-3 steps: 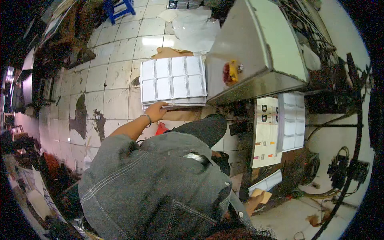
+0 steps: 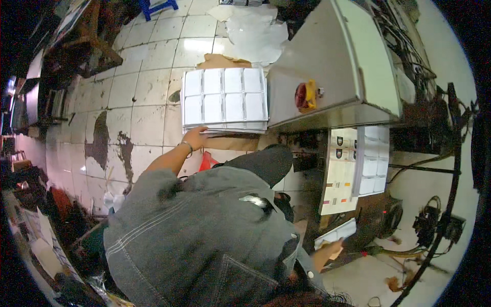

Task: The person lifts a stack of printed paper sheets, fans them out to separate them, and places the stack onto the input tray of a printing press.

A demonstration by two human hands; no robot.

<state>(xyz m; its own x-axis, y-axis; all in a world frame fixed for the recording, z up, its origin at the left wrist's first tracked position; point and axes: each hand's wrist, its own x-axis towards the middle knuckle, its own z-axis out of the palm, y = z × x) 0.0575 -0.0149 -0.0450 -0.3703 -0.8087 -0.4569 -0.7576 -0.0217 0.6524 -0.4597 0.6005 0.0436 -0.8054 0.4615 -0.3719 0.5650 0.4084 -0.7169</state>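
Note:
A stack of white printed sheets (image 2: 225, 97), marked in a grid of panels, lies low over the tiled floor ahead of me. My left hand (image 2: 195, 137), with a bracelet at the wrist, is at its near left edge. The fingers close on the edge of the sheets, though their tips are partly hidden. At the lower right, my right hand (image 2: 327, 254) is closed on a small tan flat piece (image 2: 336, 254), blurred by motion. Right beside that hand is a white sheet-like piece (image 2: 335, 233). I cannot tell whether the hand touches it.
A pale metal cabinet (image 2: 317, 61) with a red and yellow switch (image 2: 305, 95) stands right of the stack. Beyond its near end are a printed colour sheet (image 2: 338, 179) and more white sheets (image 2: 372, 163). Brown cardboard (image 2: 225, 62) shows under the stack. Cables and a dark pipe (image 2: 452, 179) run along the right.
The view has shifted slightly. My left fingers, stretched along the sheets' edge before, are drawn in closer to the left corner. My right hand has turned, so less of the tan piece shows.

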